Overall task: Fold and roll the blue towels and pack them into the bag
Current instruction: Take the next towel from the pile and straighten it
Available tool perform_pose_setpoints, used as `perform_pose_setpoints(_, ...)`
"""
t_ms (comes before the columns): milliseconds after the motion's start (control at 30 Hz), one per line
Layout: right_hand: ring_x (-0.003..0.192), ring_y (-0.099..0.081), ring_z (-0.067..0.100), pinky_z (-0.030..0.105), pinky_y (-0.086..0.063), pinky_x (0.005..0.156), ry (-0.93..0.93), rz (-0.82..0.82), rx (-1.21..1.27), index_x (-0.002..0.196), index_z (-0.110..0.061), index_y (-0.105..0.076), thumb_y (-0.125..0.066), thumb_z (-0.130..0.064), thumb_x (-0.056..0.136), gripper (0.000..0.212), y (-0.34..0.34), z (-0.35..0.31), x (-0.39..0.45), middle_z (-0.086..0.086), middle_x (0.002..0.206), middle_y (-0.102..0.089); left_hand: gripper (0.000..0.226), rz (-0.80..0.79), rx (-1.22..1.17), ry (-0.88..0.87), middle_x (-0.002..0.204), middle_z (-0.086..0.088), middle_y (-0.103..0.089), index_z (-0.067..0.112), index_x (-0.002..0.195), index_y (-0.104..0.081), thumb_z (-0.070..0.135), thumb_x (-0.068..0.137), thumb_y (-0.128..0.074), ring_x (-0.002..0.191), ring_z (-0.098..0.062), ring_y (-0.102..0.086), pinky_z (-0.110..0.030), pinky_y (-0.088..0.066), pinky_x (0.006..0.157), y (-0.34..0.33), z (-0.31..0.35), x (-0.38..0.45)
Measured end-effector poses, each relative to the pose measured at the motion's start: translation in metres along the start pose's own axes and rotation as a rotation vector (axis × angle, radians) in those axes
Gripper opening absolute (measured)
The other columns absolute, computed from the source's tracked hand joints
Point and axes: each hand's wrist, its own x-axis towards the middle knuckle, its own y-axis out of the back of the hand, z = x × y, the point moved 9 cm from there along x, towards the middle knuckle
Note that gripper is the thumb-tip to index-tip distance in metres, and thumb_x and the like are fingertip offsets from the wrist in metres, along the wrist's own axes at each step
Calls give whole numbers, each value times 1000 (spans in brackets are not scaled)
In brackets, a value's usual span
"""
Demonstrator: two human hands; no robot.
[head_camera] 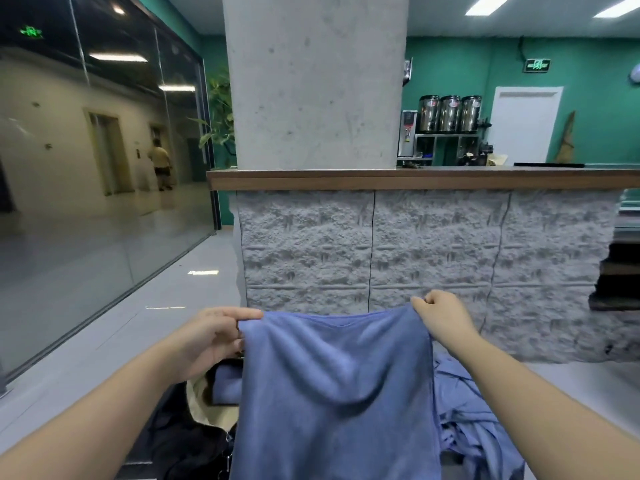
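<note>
Soft blue terry-cloth towel (336,393) hangs full length between the two hands, raised in front of the body. Left hand (211,336) pinches the top left corner between thumb and fingers; right hand (441,317) has its fingers curled round the top right corner. The top edge sags slightly between them.

Handling, judged: light, limp, no stiffness (deep drape folds across the middle). It should not slip from a corner pinch. Corners and hems look like the best places to take hold; a grip at mid-cloth would only bunch it.

Below the left hand: open black bag with pale lining (194,431), one rolled blue towel (227,384) already inside it.

Below the right hand: loose heap of crumpled blue towels (467,420), not yet folded.

Beyond both hands: grey textured counter front with a wooden top (415,251).
</note>
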Motion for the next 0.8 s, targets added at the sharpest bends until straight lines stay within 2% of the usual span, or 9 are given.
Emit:
perform_pose_setpoints(100,53,-31,19,31,-32,55,33,-64,170,57,-16,-30,-57,-22,89,43,-13,-26,-7,5,52,-28,54,-180,133,-56,108,-20,-62,-5,120,-57,-6,65,-55,98,-22,-57,-24,-53,82,-31,9,-8)
perform_pose_setpoints(167,53,-43,20,34,-46,53,13,-137,362,62,-14,-44,-58,-25,90,34,-21,-46,-18,8,58,-43,40,-265,271,-163,98,-12,-63,-3,111,-62,-1,72,-61,91,-17,-56,-19,-49,77,-59,22,-17)
perform_pose_setpoints(200,51,-48,18,28,-48,49,3,-203,455,66,-12,-50,-59,-24,91,29,-26,-57,-26,9,62,-49,29,-274,308,-213,94,-9,-63,1,103,-67,0,74,-62,88,-15,-56,-18,-48,76,-70,28,-22)
perform_pose_setpoints(300,46,-51,8,17,-42,40,63,-388,556,74,-12,-60,-60,-21,91,20,-37,-94,-52,5,64,-57,26,-182,311,-314,86,-3,-71,14,87,-72,-10,79,-65,80,-10,-64,-17,-52,73,-88,42,-29)
perform_pose_setpoints(400,47,-52,6,17,-43,40,131,-455,553,76,-11,-63,-61,-18,91,16,-39,-117,-73,4,64,-59,31,-101,338,-352,81,-3,-72,11,86,-68,-16,85,-52,76,-9,-66,-20,-55,73,-98,44,-30)
perform_pose_setpoints(533,47,-54,3,17,-45,43,168,-511,549,73,-14,-63,-60,-10,90,17,-42,-130,-90,-1,63,-60,25,6,573,-443,71,7,-67,18,81,-68,-2,90,-56,66,-1,-61,-15,-49,65,-101,49,-35)
perform_pose_setpoints(633,51,-56,4,19,-48,47,197,-539,498,78,-14,-67,-57,-9,89,15,-47,-132,-97,-5,61,-62,22,50,927,-601,84,10,-55,37,76,-60,19,90,-60,80,-2,-53,-16,-38,73,-106,60,-42)
perform_pose_setpoints(700,53,-56,4,20,-50,50,219,-556,474,82,-13,-69,-57,-9,89,14,-49,-133,-101,-9,58,-61,19,53,971,-634,86,11,-55,39,74,-59,27,88,-61,84,-3,-53,-17,-36,74,-107,63,-46)
perform_pose_setpoints(800,49,-55,0,17,-49,48,247,-560,458,77,-19,-68,-58,-10,91,20,-48,-134,-106,-12,51,-60,12,80,863,-618,71,10,-66,30,74,-64,25,84,-67,68,0,-58,-20,-46,67,-106,61,-47)
